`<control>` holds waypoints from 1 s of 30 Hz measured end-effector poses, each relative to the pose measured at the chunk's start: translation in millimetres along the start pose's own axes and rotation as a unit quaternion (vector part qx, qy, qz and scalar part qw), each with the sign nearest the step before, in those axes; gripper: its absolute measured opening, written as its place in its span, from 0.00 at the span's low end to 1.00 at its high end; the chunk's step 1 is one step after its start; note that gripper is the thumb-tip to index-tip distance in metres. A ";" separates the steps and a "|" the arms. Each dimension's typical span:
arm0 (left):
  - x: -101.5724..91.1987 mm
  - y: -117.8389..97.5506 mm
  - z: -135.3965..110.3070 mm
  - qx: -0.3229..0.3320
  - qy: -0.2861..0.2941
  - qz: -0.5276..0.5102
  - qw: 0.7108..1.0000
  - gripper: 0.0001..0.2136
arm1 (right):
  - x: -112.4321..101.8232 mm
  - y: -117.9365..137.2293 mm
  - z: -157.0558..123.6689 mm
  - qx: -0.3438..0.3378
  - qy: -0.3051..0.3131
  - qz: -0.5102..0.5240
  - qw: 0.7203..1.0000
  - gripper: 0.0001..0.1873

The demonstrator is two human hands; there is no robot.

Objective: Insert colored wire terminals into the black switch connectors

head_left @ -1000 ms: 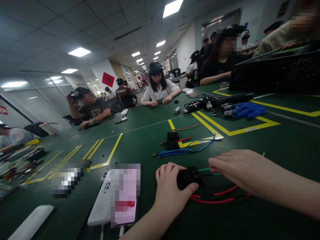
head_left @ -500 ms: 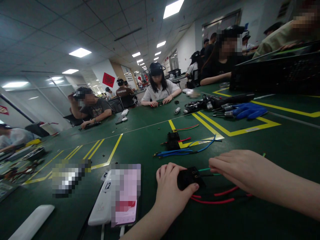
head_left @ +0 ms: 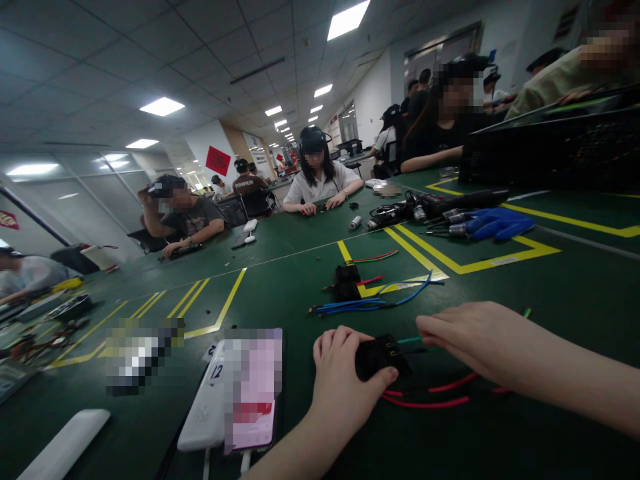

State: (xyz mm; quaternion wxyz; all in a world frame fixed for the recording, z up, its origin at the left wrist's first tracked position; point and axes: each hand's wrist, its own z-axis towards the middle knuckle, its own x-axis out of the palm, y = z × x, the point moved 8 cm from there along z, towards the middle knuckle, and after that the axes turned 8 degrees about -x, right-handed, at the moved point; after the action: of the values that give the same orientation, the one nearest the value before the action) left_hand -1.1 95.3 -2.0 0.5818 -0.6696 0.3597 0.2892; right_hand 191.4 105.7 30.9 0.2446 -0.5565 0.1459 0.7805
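Note:
My left hand [head_left: 340, 380] is wrapped round a black plastic block [head_left: 376, 357], thumb on its near edge and fingers over its far side. Small metal contacts show on the block's right part. A green wire [head_left: 409, 340] and a dark wire [head_left: 419, 351] run from there to the right. My right hand [head_left: 480, 337] is closed on the green wire, fingers pressed together; the exact grip is hidden beneath them. Red wires [head_left: 430, 403] lie on the table below the block, partly under my right hand.
Beyond my hands lie two black blocks [head_left: 346, 291] and blue wires [head_left: 350, 305]. A phone [head_left: 257, 393] and a white power bank [head_left: 204, 407] are at the left. Tools and a blue glove [head_left: 497, 223] lie farther right, near a black case [head_left: 540, 150]. Co-workers sit around the table.
Almost nothing differs. My right hand has shifted very slightly, and the view has moved a few pixels; my left hand keeps its hold on the block.

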 end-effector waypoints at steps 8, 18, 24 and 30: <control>1.6 2.3 2.4 0.008 -0.001 -0.005 1.000 0.14 | -9.2 4.2 0.3 -0.024 -0.039 -0.002 0.999 0.14; -0.4 1.3 -0.2 0.010 -0.007 0.002 1.000 0.14 | 10.1 -8.1 -2.2 0.036 0.041 0.031 0.998 0.13; -0.2 2.2 0.5 0.006 0.000 -0.001 1.000 0.15 | -6.9 1.2 2.3 -0.001 -0.013 0.007 1.000 0.13; 1.4 1.9 1.5 0.004 -0.003 -0.002 1.000 0.15 | -8.0 2.2 -1.5 -0.037 -0.063 -0.010 0.997 0.14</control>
State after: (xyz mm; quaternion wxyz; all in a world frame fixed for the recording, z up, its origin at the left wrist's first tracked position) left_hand -1.8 96.4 -4.5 0.5862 -0.6674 0.3575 0.2883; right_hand 193.5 101.3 37.8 0.2405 -0.5166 0.0959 0.8161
